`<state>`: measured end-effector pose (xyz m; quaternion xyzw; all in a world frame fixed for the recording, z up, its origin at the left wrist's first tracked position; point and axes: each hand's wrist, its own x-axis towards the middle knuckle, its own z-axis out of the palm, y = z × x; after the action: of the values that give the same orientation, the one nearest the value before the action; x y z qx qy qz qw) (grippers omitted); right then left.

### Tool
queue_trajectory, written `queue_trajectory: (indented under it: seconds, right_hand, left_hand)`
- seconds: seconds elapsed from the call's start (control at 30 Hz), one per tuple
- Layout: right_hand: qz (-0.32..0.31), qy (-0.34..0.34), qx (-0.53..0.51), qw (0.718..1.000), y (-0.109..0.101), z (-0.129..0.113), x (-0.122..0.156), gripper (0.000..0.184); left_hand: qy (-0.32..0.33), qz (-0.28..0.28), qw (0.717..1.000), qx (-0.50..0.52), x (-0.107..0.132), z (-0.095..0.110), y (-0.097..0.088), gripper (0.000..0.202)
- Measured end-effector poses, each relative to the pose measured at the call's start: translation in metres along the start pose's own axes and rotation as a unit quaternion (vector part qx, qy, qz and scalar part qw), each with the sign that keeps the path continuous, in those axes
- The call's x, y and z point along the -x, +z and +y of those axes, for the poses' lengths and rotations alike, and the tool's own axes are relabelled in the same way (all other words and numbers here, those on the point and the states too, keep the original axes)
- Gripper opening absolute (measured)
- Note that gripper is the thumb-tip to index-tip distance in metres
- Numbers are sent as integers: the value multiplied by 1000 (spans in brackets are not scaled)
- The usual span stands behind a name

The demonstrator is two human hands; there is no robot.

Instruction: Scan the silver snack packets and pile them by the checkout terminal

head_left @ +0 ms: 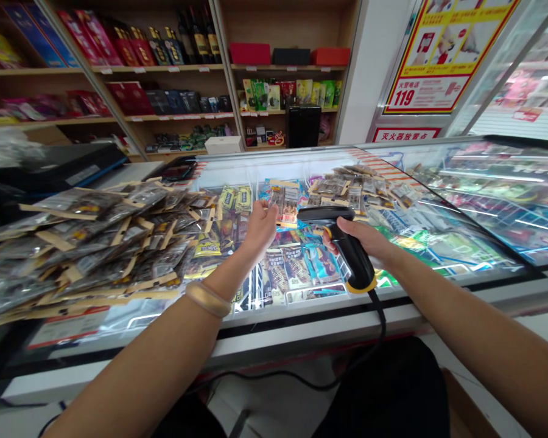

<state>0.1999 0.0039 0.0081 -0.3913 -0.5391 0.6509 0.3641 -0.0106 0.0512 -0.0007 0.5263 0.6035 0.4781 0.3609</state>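
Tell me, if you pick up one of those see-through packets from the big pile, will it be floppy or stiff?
Probably floppy in the middle: each packet in the pile looks like thin clear film. The tan card strip along the top likely keeps that edge stiff. They seem light and slippery, since they lie fanned loosely over the glass freezer lid, so one could slide off when nudged.

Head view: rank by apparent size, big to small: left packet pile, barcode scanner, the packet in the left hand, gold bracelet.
1. left packet pile, by far
2. barcode scanner, held in the right hand
3 and 4. packet in the left hand and gold bracelet: look alike, unranked; the bracelet is nearer.
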Motion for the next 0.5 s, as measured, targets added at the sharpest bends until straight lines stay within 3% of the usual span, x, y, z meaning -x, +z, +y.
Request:
queue_trajectory:
  seconds: [0.2, 0.33, 0.4, 0.5]
  right_hand:
    - [8, 2, -8, 1000, -1, 2, 1, 54]
    - [4, -17, -46, 999, -4, 6, 3, 49]
    - [8, -22, -60, 998, -4, 8, 4, 46]
    - [18, -21, -70, 997, 3, 7, 4, 46]
  left_hand:
    - [-6, -11, 1000, 13, 7, 5, 2, 9]
    - [41, -7, 998, -51, 6, 5, -3, 21]
    - [82, -3, 990, -116, 6, 7, -15, 28]
    - [143, 23, 966, -215, 9, 18, -50, 35]
